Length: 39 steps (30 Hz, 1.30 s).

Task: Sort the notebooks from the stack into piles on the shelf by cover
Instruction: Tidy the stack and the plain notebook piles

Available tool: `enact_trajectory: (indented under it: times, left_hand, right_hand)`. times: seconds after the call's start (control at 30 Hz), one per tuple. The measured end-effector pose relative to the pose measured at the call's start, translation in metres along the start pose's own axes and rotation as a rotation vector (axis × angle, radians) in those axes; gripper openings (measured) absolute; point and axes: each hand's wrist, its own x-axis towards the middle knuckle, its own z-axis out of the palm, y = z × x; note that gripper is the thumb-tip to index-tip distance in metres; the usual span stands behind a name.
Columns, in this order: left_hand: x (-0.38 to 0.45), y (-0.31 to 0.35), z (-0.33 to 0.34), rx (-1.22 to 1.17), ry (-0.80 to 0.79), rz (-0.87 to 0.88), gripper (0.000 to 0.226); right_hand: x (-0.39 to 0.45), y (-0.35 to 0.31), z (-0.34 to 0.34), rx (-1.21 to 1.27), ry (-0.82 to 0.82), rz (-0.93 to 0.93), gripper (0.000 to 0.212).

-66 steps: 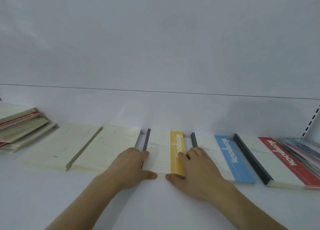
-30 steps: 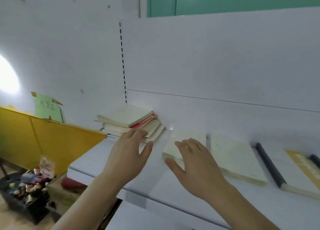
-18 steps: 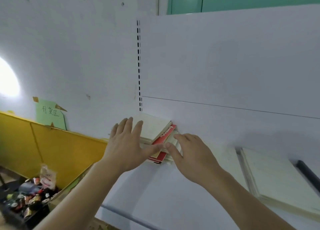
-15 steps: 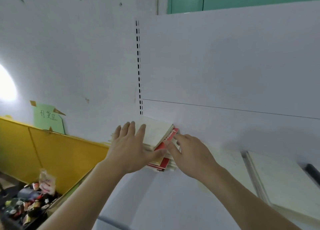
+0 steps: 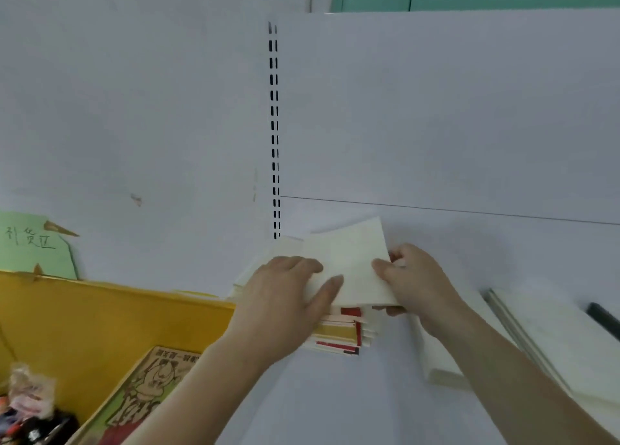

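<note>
A stack of notebooks [image 5: 339,335] with red, yellow and cream edges lies at the left end of the white shelf [image 5: 335,404]. Its top cream notebook [image 5: 349,260] is tilted up off the stack. My left hand [image 5: 285,297] grips that notebook's left front corner, thumb on the cover. My right hand [image 5: 412,280] holds its right edge, thumb on top and fingers underneath. To the right lie sorted piles: a cream pile [image 5: 432,360] partly hidden by my right forearm, and another cream pile [image 5: 553,344].
The shelf's white back panel [image 5: 436,126] rises behind, with a slotted upright [image 5: 274,126] at its left. A dark notebook spine [image 5: 604,317] shows at the far right. Left of the shelf stand a yellow partition [image 5: 84,313], a printed box [image 5: 147,384] and clutter on the floor.
Both hands left the yellow-banded notebook, moved left to the stack and closed on its top cream notebook, which has risen off the stack.
</note>
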Motion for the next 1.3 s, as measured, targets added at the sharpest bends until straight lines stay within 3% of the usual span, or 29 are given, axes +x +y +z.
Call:
enact_trajectory:
  times: [0.1, 0.17, 0.27, 0.3, 0.47, 0.53, 0.6, 0.67, 0.83, 0.93, 1.1, 1.17, 1.3]
  left_hand:
    - [0.011, -0.011, -0.015, -0.251, 0.075, -0.202, 0.049]
    - [0.019, -0.015, -0.027, -0.563, -0.019, -0.366, 0.050]
    - [0.028, -0.021, -0.042, -1.179, -0.252, -0.547, 0.032]
    - [0.029, -0.024, -0.043, -1.253, -0.275, -0.553, 0.026]
    - [0.024, -0.041, -0.029, -1.115, -0.003, -0.509, 0.014]
    - [0.019, -0.046, -0.030, -1.067, 0.096, -0.534, 0.012]
    - [0.017, -0.050, -0.031, -1.049, 0.154, -0.579, 0.011]
    - [0.015, -0.054, -0.032, -1.026, 0.165, -0.610, 0.013]
    - [0.012, -0.061, -0.033, -1.000, 0.121, -0.626, 0.015]
    - [0.012, -0.063, -0.033, -1.005, 0.104, -0.635, 0.014]
    - [0.014, -0.064, -0.032, -0.967, 0.082, -0.622, 0.011]
    - [0.016, -0.064, -0.032, -0.970, 0.075, -0.621, 0.013]
    - [0.017, -0.061, -0.031, -0.980, 0.099, -0.607, 0.018]
  right_hand:
    - [-0.020, -0.015, -0.007, 0.124, 0.167, -0.107, 0.010]
    - [-0.034, -0.023, -0.007, 0.211, 0.177, -0.144, 0.011]
    - [-0.049, -0.031, 0.004, 0.264, 0.089, -0.150, 0.013]
    - [-0.052, -0.033, 0.009, 0.261, 0.061, -0.165, 0.013]
    - [-0.038, -0.028, 0.018, 0.176, 0.135, -0.159, 0.025]
    - [-0.023, -0.020, 0.022, -0.131, 0.140, -0.114, 0.029]
    - [-0.013, -0.014, 0.033, -0.462, 0.031, -0.079, 0.043]
    - [-0.007, -0.011, 0.044, -0.566, -0.099, -0.033, 0.043]
    - [0.004, -0.014, 0.039, -0.410, -0.167, 0.114, 0.047]
    - [0.002, -0.012, 0.027, -0.208, -0.156, 0.227, 0.037]
    - [-0.001, -0.014, 0.009, -0.089, -0.143, 0.292, 0.019]
    - [-0.003, -0.015, -0.004, -0.067, -0.062, 0.247, 0.007]
    - [-0.013, -0.013, -0.044, -0.069, 0.306, 0.027, 0.004]
